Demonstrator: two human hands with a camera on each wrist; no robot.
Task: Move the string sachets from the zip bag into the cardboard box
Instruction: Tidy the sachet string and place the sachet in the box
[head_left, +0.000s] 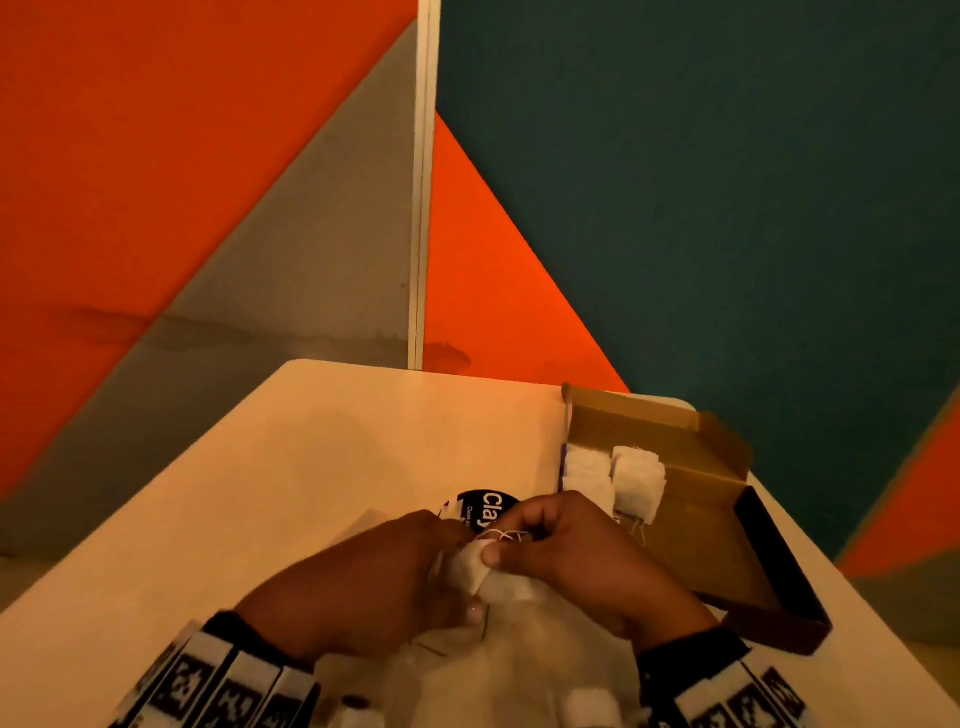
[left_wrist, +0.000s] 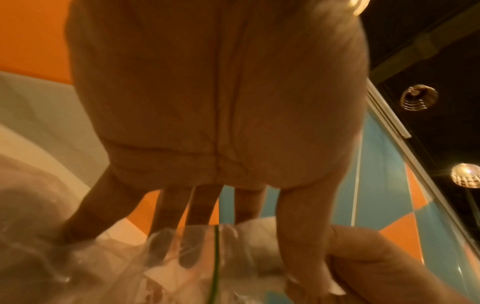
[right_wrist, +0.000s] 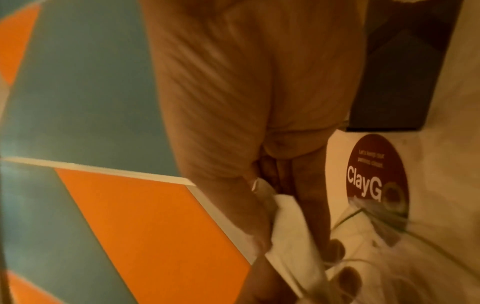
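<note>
A clear zip bag (head_left: 524, 654) lies on the table in front of me, with white sachets (head_left: 592, 701) still showing through it. My left hand (head_left: 441, 577) grips the bag's mouth; in the left wrist view its fingers (left_wrist: 187, 253) sit behind the plastic and the thumb in front. My right hand (head_left: 511, 540) pinches one white string sachet (head_left: 475, 571) between thumb and fingers just above the bag's mouth, its string bunched at the fingertips. The right wrist view shows that sachet (right_wrist: 288, 230) in the pinch. The open cardboard box (head_left: 696, 509) stands to the right, with several sachets (head_left: 623, 473) stacked at its far end.
The box's dark lid (head_left: 779, 582) hangs open toward the table's right edge. A round dark sticker (head_left: 488, 506) lies on the pale table (head_left: 311, 467) just beyond my hands. Orange, grey and teal wall panels stand close behind the table.
</note>
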